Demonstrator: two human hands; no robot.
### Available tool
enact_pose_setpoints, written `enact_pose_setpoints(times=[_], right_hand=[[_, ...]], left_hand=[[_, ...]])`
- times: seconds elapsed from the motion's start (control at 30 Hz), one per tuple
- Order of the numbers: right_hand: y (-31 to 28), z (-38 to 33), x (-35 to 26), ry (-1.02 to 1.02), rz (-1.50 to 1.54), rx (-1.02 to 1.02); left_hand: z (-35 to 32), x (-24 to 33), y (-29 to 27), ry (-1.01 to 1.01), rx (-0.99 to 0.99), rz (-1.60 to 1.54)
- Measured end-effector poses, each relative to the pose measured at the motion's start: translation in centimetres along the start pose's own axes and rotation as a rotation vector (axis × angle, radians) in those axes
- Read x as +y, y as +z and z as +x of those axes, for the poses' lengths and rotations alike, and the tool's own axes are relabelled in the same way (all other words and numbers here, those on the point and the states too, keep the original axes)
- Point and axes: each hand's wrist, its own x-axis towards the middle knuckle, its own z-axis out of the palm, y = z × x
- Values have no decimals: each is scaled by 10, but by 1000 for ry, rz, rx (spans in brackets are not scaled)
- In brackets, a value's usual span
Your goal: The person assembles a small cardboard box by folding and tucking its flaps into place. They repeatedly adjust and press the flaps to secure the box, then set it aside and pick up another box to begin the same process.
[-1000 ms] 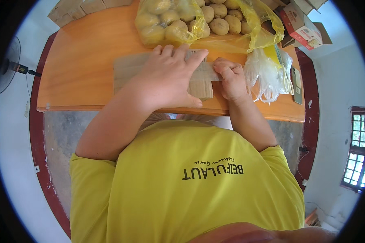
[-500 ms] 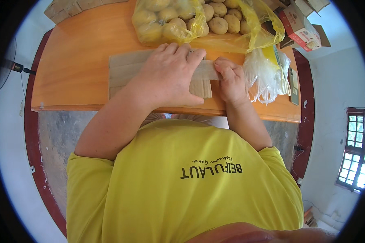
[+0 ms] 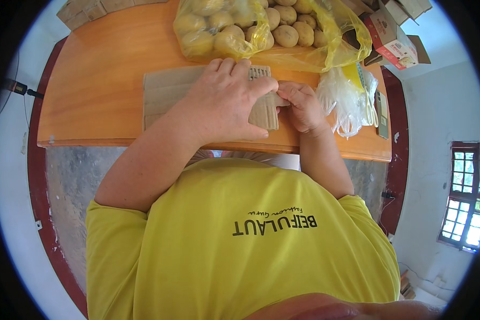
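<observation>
A flat folded piece of brown cardboard (image 3: 164, 92) lies near the front edge of the table. My left hand (image 3: 224, 96) rests across it with fingers spread, the thumb apart toward me and a fingertip reaching its right end. Corrugated ridges show by that fingertip. Just past the right end, my right hand (image 3: 302, 105) is closed in a pinch on a pale translucent strip of tape (image 3: 281, 101). Only a short piece of the tape shows between the two hands; my left hand hides the rest.
Yellow plastic bags (image 3: 218, 37) of round potatoes (image 3: 285, 36) sit at the back of the wooden table (image 3: 96, 80). To the right lie crumpled clear plastic bags (image 3: 338, 101), a phone-like flat object (image 3: 382, 114) and an open red-and-white carton (image 3: 392, 40). Small cardboard boxes (image 3: 88, 9) line the far left.
My right hand has turned and moved slightly left, against the cardboard's end. The tape that stretched across the cardboard's top now shows only as a short piece at its edge.
</observation>
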Motion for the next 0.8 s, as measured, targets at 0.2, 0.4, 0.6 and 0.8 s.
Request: enact_pose_setpoints(times=[0.2, 0.4, 0.6, 0.8], right_hand=[[1, -2, -7, 34, -10, -72], [-5, 0, -4, 56, 29, -93], [-8, 3, 0, 65, -35, -98], [-6, 4, 1, 79, -58, -48]], left_hand=[[-1, -3, 7, 58, 63, 0], [-2, -5, 12, 184, 105, 74], [-1, 0, 10, 153, 55, 85], [-1, 2, 9, 144, 37, 89]])
